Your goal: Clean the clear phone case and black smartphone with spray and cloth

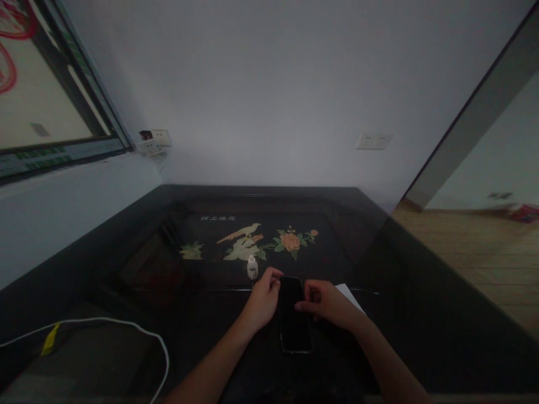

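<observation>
A dark phone [295, 328] lies flat, screen up, on the near middle of the black counter [421, 314], its long side running near to far. The left hand [263, 302] curls its fingers [275, 276] against the phone's far left corner, and the right hand [327, 306] bends its fingers [304, 306] onto the far right edge. In the dim light it is unclear whether either hand is actually pinching it.

The phone is probably stiff, thin and fairly light, with slick, breakable glass, so the two long edges look like the safest place to hold it. A small white bottle [252, 267] stands just beyond the left hand, and a white sheet [348, 294] shows behind the right.
</observation>
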Tool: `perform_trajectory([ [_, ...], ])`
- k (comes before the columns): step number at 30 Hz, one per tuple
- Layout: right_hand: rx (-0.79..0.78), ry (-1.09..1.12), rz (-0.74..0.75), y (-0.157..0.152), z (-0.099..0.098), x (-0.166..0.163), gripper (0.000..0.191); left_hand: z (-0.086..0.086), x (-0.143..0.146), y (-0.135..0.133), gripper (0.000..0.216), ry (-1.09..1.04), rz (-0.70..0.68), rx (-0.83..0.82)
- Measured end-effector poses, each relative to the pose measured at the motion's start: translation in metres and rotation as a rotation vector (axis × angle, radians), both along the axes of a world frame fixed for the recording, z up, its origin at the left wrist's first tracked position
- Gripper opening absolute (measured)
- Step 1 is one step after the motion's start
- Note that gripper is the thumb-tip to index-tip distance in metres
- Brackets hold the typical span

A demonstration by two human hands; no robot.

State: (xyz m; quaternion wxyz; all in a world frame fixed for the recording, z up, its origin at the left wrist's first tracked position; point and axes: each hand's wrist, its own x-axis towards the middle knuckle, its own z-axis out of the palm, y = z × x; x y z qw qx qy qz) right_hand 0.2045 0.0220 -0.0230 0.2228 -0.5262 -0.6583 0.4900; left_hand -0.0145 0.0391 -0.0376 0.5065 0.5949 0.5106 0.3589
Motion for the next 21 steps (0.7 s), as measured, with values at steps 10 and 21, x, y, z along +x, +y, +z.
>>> perform_trajectory([
  [10,-0.009,0.101,-0.060,-0.002,0.003,-0.002,0.046,-0.008,0.001,0.002,0.023,-0.129,0.004,-0.034],
  [21,0.010,0.201,-0.100,-0.002,0.009,-0.014,0.047,0.011,0.002,-0.002,0.027,-0.169,0.043,0.099],
])
